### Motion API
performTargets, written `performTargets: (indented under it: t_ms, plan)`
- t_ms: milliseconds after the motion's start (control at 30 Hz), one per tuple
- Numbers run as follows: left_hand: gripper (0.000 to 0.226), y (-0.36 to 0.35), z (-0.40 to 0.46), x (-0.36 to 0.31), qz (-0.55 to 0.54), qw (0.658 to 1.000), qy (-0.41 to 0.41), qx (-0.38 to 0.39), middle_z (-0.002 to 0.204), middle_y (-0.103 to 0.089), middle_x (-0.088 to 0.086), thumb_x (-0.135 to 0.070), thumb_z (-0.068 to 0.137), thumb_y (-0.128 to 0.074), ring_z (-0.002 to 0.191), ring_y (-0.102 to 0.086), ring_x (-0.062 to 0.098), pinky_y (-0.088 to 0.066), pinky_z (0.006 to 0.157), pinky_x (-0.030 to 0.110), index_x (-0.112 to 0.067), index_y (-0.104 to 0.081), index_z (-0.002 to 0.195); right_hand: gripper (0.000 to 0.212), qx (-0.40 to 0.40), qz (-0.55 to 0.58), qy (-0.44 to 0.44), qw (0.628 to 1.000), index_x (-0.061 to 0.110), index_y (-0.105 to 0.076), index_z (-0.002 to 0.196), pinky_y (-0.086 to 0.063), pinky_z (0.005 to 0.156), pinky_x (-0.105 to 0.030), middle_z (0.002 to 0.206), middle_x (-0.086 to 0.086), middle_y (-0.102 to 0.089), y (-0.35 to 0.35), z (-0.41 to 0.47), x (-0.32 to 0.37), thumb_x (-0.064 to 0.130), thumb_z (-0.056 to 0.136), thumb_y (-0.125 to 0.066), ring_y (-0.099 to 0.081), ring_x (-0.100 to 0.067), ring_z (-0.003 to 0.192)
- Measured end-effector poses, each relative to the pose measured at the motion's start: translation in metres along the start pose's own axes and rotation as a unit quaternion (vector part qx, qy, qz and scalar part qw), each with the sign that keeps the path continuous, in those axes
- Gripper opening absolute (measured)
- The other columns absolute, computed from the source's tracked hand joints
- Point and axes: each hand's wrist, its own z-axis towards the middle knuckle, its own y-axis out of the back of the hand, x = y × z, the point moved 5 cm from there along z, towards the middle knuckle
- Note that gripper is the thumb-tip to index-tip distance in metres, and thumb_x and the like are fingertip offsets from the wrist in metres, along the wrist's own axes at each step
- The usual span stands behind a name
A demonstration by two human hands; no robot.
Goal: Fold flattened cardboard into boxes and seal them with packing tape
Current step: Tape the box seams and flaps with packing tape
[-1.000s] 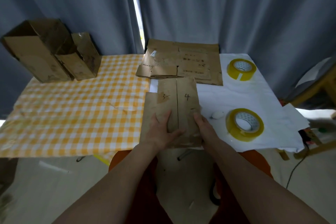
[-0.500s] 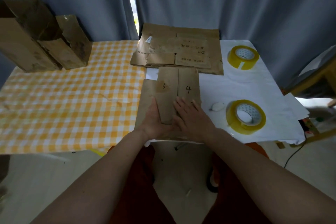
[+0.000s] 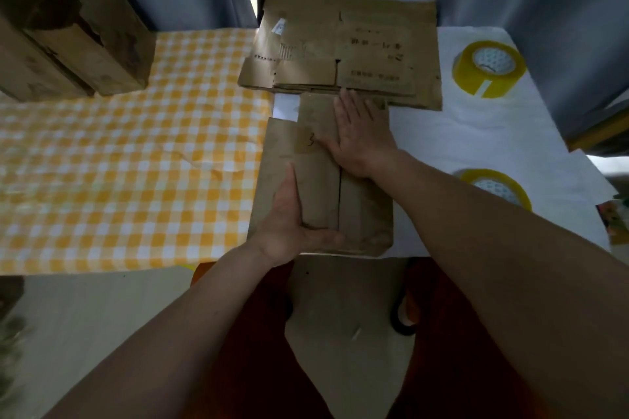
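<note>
The folded cardboard point(image 3: 326, 180) lies at the table's near edge, where the yellow checked cloth point(image 3: 129, 163) meets the white sheet point(image 3: 476, 139). The left hand point(image 3: 289, 224) holds its near left corner, thumb laid along the near edge. The right hand point(image 3: 360, 133) presses flat on its far end, fingers straight. Just beyond the cardboard sits a stack of flat cartons point(image 3: 357, 48). Right of it are two tape rolls point(image 3: 488, 68) point(image 3: 497, 187). Far left of it stand folded boxes point(image 3: 75, 41).

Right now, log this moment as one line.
stage: flaps pressed flat, untaped | left hand: holds folded cardboard near edge | right hand: flat on far end | tape rolls: untouched
</note>
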Motion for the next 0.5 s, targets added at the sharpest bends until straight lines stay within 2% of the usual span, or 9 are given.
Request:
performTargets:
  t_ms: [167,233,333,400,467,500]
  plan:
    - [0.152,-0.002,0.000,0.002,0.007,1.000,-0.003,0.000,0.155,-0.018,-0.011,-0.067,0.040,-0.086,0.143,-0.023,0.009,-0.035,0.113,0.042,-0.043,0.019,0.147,0.073,-0.031,0.024,-0.026,0.999,0.013,-0.016,0.149,-0.002,0.118,-0.041,0.153,-0.009,-0.022,0.015,0.022,-0.005,0.062,0.094,-0.018,-0.016,-0.025,0.142]
    - [0.156,-0.002,-0.002,0.003,0.013,1.000,0.014,0.003,0.156,-0.012,-0.013,-0.070,0.039,-0.085,0.144,-0.019,0.010,-0.032,0.115,0.042,-0.040,0.024,0.147,0.074,-0.015,0.021,-0.027,0.999,0.014,-0.012,0.150,0.000,0.118,-0.041,0.155,-0.010,-0.018,0.014,0.022,-0.003,0.062,0.094,-0.016,-0.012,-0.026,0.143]
    - [0.161,-0.002,-0.006,0.000,0.014,0.999,0.029,-0.001,0.158,-0.008,-0.012,-0.074,0.035,-0.081,0.144,-0.017,0.010,-0.030,0.116,0.042,-0.034,0.027,0.147,0.075,-0.003,0.023,-0.007,1.000,0.011,0.003,0.151,0.008,0.118,-0.039,0.159,-0.010,0.005,0.005,0.002,0.001,0.060,0.095,-0.011,0.007,-0.023,0.146]
    - [0.160,-0.001,-0.007,-0.003,0.021,0.999,0.030,-0.009,0.158,-0.010,-0.008,-0.075,0.035,-0.081,0.144,-0.019,0.012,-0.031,0.116,0.043,-0.033,0.024,0.148,0.070,-0.021,0.042,0.002,0.999,0.010,0.004,0.151,0.009,0.118,-0.038,0.159,-0.011,0.010,-0.001,-0.029,0.003,0.053,0.099,-0.013,0.011,-0.022,0.146]
    - [0.152,0.000,-0.008,-0.003,0.026,0.999,0.015,-0.015,0.156,-0.018,-0.005,-0.074,0.039,-0.082,0.142,-0.026,0.014,-0.035,0.113,0.044,-0.037,0.014,0.151,0.064,-0.065,0.130,-0.033,0.989,0.010,-0.002,0.151,0.004,0.119,-0.038,0.159,-0.011,0.006,-0.011,-0.068,-0.001,0.043,0.101,-0.023,0.007,-0.024,0.147]
    - [0.146,-0.001,-0.009,-0.003,0.030,0.999,0.004,-0.016,0.154,-0.024,-0.005,-0.074,0.042,-0.082,0.140,-0.031,0.015,-0.037,0.112,0.044,-0.040,0.007,0.152,0.063,-0.088,0.215,-0.066,0.970,0.011,-0.003,0.152,-0.001,0.120,-0.039,0.160,-0.010,0.003,-0.016,-0.089,-0.004,0.040,0.101,-0.029,0.003,-0.024,0.147]
